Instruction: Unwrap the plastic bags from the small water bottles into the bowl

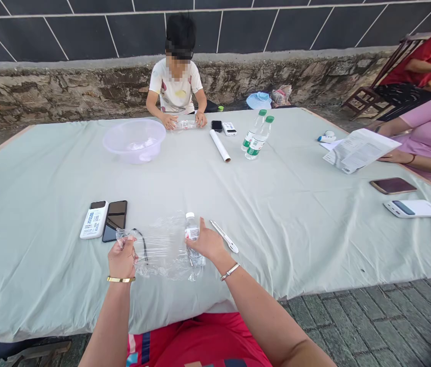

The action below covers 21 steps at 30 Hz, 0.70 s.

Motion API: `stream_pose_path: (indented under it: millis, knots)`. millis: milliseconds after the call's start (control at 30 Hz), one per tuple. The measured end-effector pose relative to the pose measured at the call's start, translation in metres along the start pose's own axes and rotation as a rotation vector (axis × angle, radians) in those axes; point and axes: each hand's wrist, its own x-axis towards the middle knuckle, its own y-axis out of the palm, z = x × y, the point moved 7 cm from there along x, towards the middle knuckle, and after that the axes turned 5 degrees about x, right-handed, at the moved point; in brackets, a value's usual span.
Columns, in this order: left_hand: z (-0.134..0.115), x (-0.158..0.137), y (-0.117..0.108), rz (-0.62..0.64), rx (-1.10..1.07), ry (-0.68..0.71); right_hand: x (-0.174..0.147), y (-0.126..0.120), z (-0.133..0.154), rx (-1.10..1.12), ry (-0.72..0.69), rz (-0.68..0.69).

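Observation:
A sheet of clear plastic wrap (161,244) lies stretched on the table in front of me. My left hand (122,257) is closed, pinching the gathered left edge of the wrap. Toward the sheet's right end lies a small clear water bottle (192,233) with a white cap and its cap end pointing away from me. My right hand (209,244) grips the bottle from the right, its thumb across the label and a finger stretched along the side. A thin black cord (145,244) shows beside my left hand. Just right of my right hand rests a white pen-like cutter (225,236).
Left of the wrap lie a white power bank (94,220) and a black phone (115,220). Farther off are a purple basin (134,148), a white roll (220,146) and two green-capped bottles (258,140). Across the table a person (177,86) handles another bottle; a person at right holds paper (358,150).

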Motion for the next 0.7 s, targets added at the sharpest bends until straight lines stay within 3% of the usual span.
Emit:
stream_pose_path:
  millis: [167, 233, 300, 400, 500, 600, 700]
  knots:
    - [-0.011, 0.011, -0.013, -0.07, -0.025, -0.001, 0.002, 0.0, -0.025, 0.448, 0.052, 0.116]
    - [-0.004, 0.017, -0.021, -0.099, -0.023, -0.03, 0.007, -0.003, -0.027, 0.684, -0.005, 0.153]
    - [0.009, 0.02, -0.025, -0.086, 0.015, -0.065, 0.017, -0.013, -0.023, 0.796, -0.114, 0.081]
    - [0.029, 0.016, -0.021, -0.027, 0.091, -0.094, 0.04, -0.035, -0.015, 0.706, -0.244, -0.193]
    - [0.038, 0.007, -0.011, 0.02, 0.124, -0.097, 0.062, -0.047, -0.011, 0.54, -0.242, -0.404]
    - [0.037, -0.001, 0.004, 0.093, 0.162, -0.086, 0.077, -0.049, -0.013, 0.401, -0.187, -0.47]
    - [0.027, -0.007, 0.019, 0.18, 0.288, -0.038, 0.076, -0.049, -0.018, 0.359, -0.161, -0.452]
